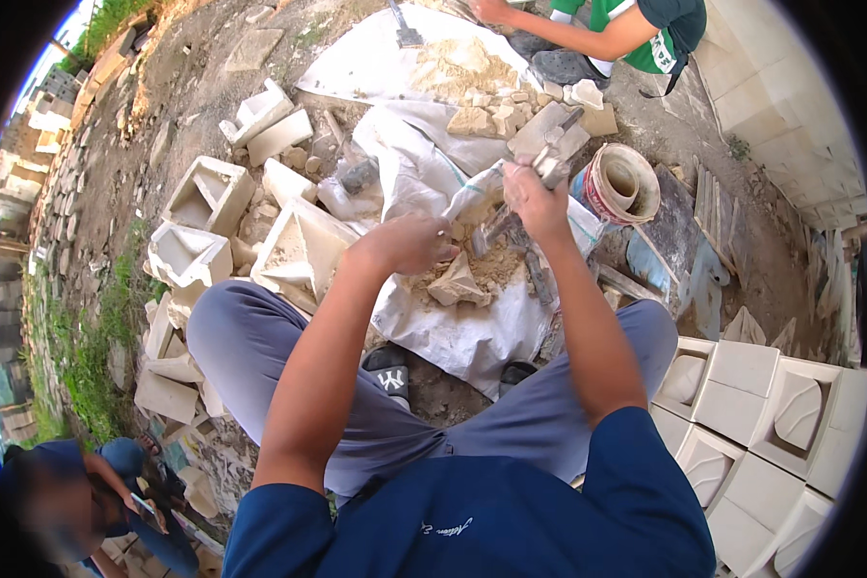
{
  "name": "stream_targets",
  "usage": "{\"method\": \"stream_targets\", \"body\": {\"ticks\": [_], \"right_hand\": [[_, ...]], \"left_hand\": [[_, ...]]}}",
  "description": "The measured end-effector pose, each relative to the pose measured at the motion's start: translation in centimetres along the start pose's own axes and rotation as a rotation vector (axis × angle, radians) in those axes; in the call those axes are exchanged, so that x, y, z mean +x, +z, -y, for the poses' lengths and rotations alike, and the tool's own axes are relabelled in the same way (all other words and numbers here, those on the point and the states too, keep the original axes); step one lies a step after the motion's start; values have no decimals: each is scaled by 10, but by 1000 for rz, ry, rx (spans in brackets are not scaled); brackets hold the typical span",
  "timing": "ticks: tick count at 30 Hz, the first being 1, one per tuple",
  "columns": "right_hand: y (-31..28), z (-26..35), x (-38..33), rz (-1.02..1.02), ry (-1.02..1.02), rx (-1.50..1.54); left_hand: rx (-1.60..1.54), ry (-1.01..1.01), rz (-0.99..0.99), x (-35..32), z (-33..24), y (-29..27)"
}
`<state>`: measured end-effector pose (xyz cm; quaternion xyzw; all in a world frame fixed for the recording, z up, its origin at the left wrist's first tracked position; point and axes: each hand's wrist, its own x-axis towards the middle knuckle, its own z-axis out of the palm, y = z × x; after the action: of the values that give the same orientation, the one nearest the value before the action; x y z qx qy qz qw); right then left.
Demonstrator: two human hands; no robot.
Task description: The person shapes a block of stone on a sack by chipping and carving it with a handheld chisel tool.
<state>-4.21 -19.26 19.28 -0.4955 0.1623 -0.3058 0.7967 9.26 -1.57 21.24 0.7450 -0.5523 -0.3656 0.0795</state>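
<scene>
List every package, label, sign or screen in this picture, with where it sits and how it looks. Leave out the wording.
White woven sack: spread flat on the ground under the left hand and right hand, crumpled, dusted with stone crumbs.
Roll of tape: right of the hands, round, cream with a red printed band.
Phone: lower left, in another person's hands, small and dark; the screen is too small to make out.

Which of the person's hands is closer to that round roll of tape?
Right. The right hand, gripping a hammer, is just left of the tape roll; the left hand sits farther left.
</scene>
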Motion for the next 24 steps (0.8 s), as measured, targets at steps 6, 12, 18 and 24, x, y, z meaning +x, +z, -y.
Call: {"method": "stream_targets", "body": {"ticks": [6, 12, 18, 24], "right_hand": [[-6, -48, -7, -44, -167, -343], [3, -5, 2, -75, -56, -44], [-28, -49, 4, -180, -89, -254], [-5, 3, 4, -67, -63, -10]], "left_hand": [[-7, 72, -115, 7, -1, -4], [23, -28, 35, 2, -6, 0], [-19, 61, -107, 8, -4, -5], [3, 4, 20, -2, -6, -3]]}}
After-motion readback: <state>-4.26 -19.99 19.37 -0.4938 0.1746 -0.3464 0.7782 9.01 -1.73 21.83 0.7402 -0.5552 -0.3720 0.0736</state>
